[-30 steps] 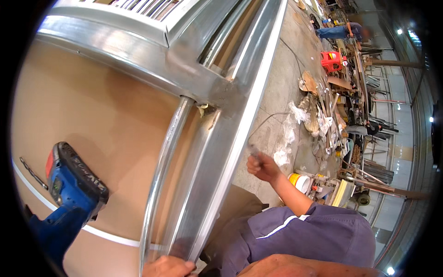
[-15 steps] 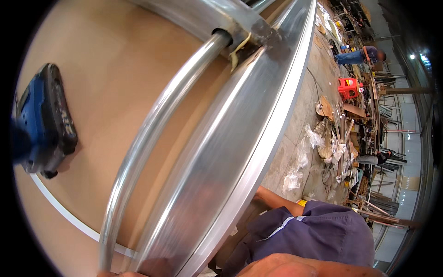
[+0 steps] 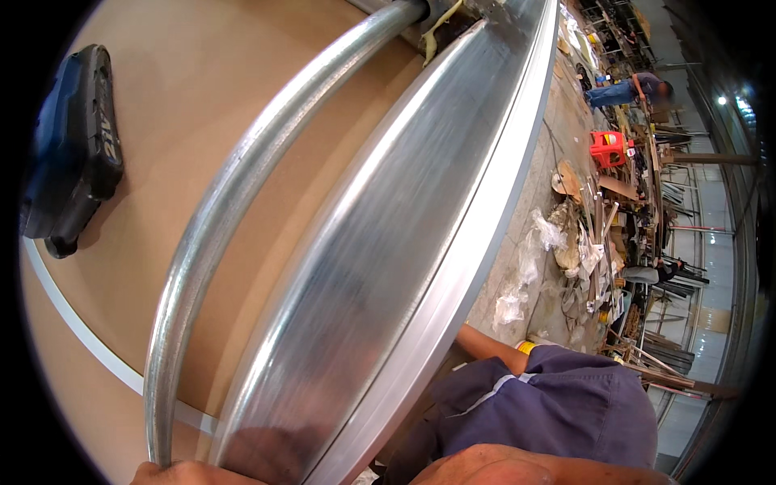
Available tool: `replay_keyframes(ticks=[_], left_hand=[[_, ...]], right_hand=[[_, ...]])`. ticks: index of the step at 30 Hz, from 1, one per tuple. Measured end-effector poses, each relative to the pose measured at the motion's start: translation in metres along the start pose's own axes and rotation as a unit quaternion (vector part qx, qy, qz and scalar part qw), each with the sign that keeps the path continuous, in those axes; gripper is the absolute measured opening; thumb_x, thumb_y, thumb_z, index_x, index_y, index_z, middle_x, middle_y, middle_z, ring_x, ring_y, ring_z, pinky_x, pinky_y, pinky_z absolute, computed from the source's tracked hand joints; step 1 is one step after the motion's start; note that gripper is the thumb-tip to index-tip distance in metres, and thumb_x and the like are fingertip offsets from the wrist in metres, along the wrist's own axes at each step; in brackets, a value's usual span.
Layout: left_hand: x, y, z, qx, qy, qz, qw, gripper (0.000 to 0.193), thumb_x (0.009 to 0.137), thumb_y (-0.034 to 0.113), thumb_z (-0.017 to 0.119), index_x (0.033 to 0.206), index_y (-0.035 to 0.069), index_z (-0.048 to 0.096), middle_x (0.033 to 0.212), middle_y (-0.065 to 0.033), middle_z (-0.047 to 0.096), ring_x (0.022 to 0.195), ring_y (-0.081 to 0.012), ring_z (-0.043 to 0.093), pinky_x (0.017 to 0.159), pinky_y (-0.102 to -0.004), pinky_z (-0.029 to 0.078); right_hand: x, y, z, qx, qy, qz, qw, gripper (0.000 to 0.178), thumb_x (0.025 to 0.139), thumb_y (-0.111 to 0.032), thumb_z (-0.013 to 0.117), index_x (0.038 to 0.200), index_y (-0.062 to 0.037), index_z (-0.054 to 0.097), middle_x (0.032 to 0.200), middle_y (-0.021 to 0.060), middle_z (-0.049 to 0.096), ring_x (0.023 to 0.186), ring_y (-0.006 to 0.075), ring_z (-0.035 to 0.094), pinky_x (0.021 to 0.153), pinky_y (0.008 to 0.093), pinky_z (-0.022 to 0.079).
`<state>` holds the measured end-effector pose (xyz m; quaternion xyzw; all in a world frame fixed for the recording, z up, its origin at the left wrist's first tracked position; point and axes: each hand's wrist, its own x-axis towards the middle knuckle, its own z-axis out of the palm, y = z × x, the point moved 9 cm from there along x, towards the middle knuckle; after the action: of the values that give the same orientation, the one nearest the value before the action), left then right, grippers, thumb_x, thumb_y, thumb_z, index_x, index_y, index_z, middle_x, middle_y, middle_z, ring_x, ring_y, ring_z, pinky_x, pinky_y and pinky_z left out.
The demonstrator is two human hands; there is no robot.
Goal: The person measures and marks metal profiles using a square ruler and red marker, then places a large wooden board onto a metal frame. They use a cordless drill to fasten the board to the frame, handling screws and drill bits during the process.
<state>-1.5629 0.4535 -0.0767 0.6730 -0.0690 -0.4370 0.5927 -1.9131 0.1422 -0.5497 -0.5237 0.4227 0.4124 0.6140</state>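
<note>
At the lower edge, my left hand (image 3: pixel 190 474) shows in part, its fingers bent round the near end of a shiny metal tube (image 3: pixel 218 202). The fisheye view bends the tube into an arc. Beside it, to the right, lies a broad brushed-metal beam (image 3: pixel 380 234) with a pale edge strip (image 3: pixel 453 323). At the top, the tube enters a dark opening, with a torn yellowish strip (image 3: pixel 440 32) nearby. My right hand does not show. A bare arm (image 3: pixel 525 467) crosses the bottom right, with its hand out of sight.
On the brown board (image 3: pixel 162 105) rests a blue and black cordless tool (image 3: pixel 77 153), partly cut off. A navy garment (image 3: pixel 558 396) and another bare arm (image 3: pixel 491 347) are close at right. Beyond lie plastic wrap (image 3: pixel 517 291), a red stool (image 3: pixel 608 149) and a person (image 3: pixel 630 90).
The view has shifted: the cordless tool and the tube's far end sit higher in the picture. More of my left hand shows at the tube's near end.
</note>
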Motion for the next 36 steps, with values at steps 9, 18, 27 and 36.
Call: replay_keyframes(ticks=[9,18,27,36], left_hand=[[-0.013,0.051,0.011,0.122,0.086,0.369,0.917,0.026,0.071,-0.002,0.073,0.096,-0.005,0.069,0.072,-0.0110,0.061,0.058,-0.0210,0.056,0.050,-0.0290,0.042],[-0.031,0.050,0.010,0.294,0.029,0.430,0.853,0.029,0.082,0.010,0.073,0.110,0.002,0.067,0.079,-0.0097,0.064,0.062,-0.0201,0.060,0.052,-0.0295,0.048],[-0.034,0.059,0.008,0.252,0.046,0.344,0.903,0.020,0.083,-0.003,0.069,0.103,0.003,0.070,0.089,-0.0110,0.065,0.072,-0.0249,0.064,0.062,-0.0321,0.051],[-0.083,0.107,0.038,0.219,0.173,0.314,0.907,0.029,0.103,0.018,0.052,0.121,0.001,0.067,0.113,-0.0165,0.066,0.100,-0.0307,0.063,0.088,-0.0385,0.050]], right_hand=[[-0.014,0.013,0.014,0.027,0.018,0.012,0.999,0.025,0.096,-0.025,0.063,0.084,-0.0038,0.066,0.076,0.0039,0.063,0.064,0.0136,0.061,0.056,0.0303,0.051],[-0.051,-0.001,0.016,-0.006,0.004,0.027,1.000,0.022,0.096,-0.025,0.063,0.090,-0.0054,0.067,0.081,0.0036,0.065,0.068,0.0128,0.062,0.060,0.0288,0.053],[-0.237,-0.086,-0.026,0.189,0.010,-0.115,0.975,0.024,0.099,-0.024,0.063,0.096,-0.0007,0.067,0.079,0.0061,0.063,0.072,0.0172,0.062,0.068,0.0325,0.052],[-0.427,-0.325,0.109,-0.003,-0.075,-0.360,0.930,0.021,0.098,-0.018,0.064,0.093,0.0018,0.069,0.080,0.0048,0.066,0.074,0.0128,0.061,0.069,0.0298,0.050]])
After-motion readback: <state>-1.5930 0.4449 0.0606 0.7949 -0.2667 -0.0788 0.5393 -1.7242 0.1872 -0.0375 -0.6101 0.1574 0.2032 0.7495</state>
